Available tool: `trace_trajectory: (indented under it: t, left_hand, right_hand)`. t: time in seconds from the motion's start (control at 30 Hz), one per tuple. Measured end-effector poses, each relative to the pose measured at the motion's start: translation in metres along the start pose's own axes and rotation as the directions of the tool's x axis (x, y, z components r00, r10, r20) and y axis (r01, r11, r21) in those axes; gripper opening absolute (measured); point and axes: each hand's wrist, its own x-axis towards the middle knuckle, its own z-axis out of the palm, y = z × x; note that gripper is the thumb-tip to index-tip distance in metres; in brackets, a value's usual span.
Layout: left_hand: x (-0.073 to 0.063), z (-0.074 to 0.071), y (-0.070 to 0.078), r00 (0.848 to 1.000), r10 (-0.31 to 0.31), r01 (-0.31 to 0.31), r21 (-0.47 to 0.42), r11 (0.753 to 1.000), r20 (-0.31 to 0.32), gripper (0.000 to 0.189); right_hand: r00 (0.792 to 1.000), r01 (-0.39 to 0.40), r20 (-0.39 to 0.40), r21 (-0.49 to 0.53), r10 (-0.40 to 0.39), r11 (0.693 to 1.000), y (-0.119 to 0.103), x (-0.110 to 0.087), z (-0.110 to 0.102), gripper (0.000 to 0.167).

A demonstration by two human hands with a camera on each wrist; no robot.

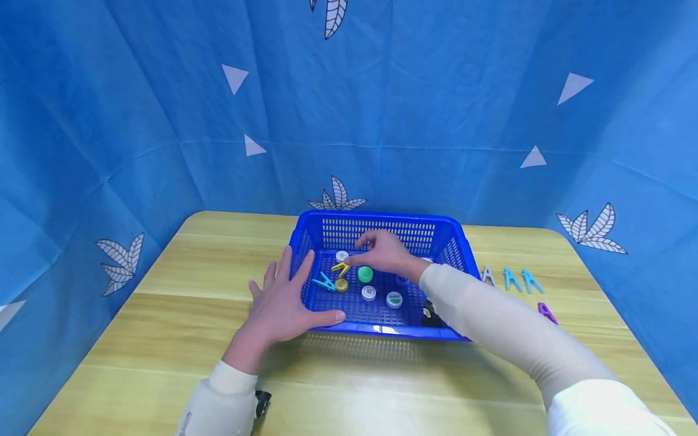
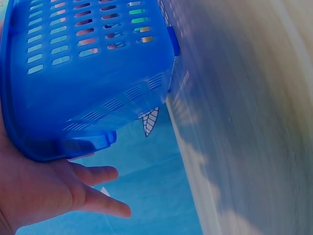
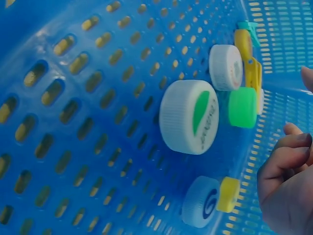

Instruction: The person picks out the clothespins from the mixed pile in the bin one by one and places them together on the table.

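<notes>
A blue plastic basket (image 1: 382,330) holds several bottle caps and two clothespins. My left hand (image 1: 280,306) is at its left front corner, fingers spread and thumb along the front rim; in the left wrist view the left hand (image 2: 44,191) lies beside the rim. My right hand (image 1: 384,251) reaches inside, fingers loosely bent and a gap between thumb and index finger. Nearest its thumb lies a yellow clothespin (image 1: 339,267), which stands apart from the right hand (image 3: 288,181) in the right wrist view. Close by are a blue clothespin (image 1: 325,282), gold cap (image 1: 341,285) and green cap (image 1: 365,274).
White caps (image 1: 368,293) sit on the basket floor, one with a green logo (image 3: 203,117). Right of the basket, on the wooden table (image 1: 180,339), lie a grey clothespin (image 1: 488,276), two blue clothespins (image 1: 511,280) and a purple clothespin (image 1: 547,312). A blue curtain (image 1: 382,109) hangs behind.
</notes>
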Motion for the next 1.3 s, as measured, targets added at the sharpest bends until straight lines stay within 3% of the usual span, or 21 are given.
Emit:
trace_trajectory:
  t: [0.4,0.77,1.3]
  left_hand:
    - [0.001,-0.002,-0.002,1.0,0.0,0.001,0.005,1.0,-0.005,0.129]
    - [0.0,-0.001,-0.003,1.0,-0.001,0.001,0.008,1.0,-0.01,0.13]
    - [0.001,0.003,-0.003,1.0,0.007,-0.007,-0.005,1.0,-0.021,0.13]
  right_hand:
    - [0.998,-0.052,0.031,-0.051,0.053,0.997,0.003,0.009,0.011,0.05]
    - [0.996,-0.038,0.074,-0.164,0.051,0.986,0.006,0.011,0.019,0.054]
    - [0.997,-0.031,0.063,-0.257,0.049,0.966,0.001,0.01,0.026,0.051]
